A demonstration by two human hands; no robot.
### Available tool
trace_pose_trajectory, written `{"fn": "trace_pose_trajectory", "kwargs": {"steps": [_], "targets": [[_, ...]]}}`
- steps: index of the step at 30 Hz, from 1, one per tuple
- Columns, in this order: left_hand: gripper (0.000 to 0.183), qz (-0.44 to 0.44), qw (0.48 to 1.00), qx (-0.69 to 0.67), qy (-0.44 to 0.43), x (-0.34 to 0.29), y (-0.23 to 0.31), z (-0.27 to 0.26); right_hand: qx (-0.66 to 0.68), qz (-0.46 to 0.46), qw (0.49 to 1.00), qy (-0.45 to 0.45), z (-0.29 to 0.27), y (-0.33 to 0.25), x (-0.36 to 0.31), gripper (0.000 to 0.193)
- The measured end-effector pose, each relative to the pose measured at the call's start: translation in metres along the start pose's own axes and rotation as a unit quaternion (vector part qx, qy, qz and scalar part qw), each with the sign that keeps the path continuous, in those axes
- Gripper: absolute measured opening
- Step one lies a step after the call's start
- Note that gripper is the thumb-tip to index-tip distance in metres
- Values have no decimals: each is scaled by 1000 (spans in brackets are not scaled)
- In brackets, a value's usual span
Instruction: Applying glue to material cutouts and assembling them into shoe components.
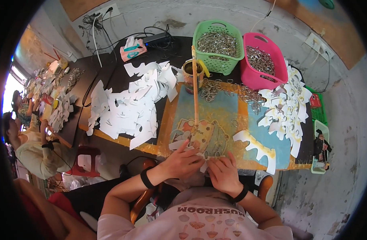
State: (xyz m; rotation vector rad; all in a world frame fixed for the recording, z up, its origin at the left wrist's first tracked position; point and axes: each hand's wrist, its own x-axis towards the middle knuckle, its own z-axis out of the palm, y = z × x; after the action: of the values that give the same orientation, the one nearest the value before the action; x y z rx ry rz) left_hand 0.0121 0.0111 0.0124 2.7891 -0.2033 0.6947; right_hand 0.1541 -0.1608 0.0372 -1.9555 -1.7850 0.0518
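Observation:
At the table's near edge, my left hand (186, 163) and my right hand (224, 174) are closed on a white cut-out piece (203, 165), side by side. Between the fingers, small metal rings (217, 154) stand up along the piece's upper edge. My fingers hide most of it. Just beyond my left hand lies a glue-stained board with a printed pattern (209, 137). A long wooden stick (195, 92) reaches from beside a tin can (188, 82) down to this board. To the right of my hands lies a separate white notched strip (260, 150) with yellowish stains.
White cut-outs (129, 106) are heaped at left; stained ones with rings (285, 110) pile up at right. Loose rings (210, 89) lie near the can. A green basket (219, 60) and pink basket (267, 82) hold rings. Another person (41, 154) works at far left.

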Motion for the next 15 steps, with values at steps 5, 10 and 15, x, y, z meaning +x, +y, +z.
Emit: {"fn": "trace_pose_trajectory", "kwargs": {"steps": [5,10,15], "targets": [[17,-17,1000,26,-4,-1,7,1,-69,-41,997,-8,-7,-5,1,27],[13,-22,999,24,22,0,12,7,249,110,962,-16,-13,22,22,24],[13,-44,995,60,68,0,22,20,127,50,987,84,-7,10,43,23]]}}
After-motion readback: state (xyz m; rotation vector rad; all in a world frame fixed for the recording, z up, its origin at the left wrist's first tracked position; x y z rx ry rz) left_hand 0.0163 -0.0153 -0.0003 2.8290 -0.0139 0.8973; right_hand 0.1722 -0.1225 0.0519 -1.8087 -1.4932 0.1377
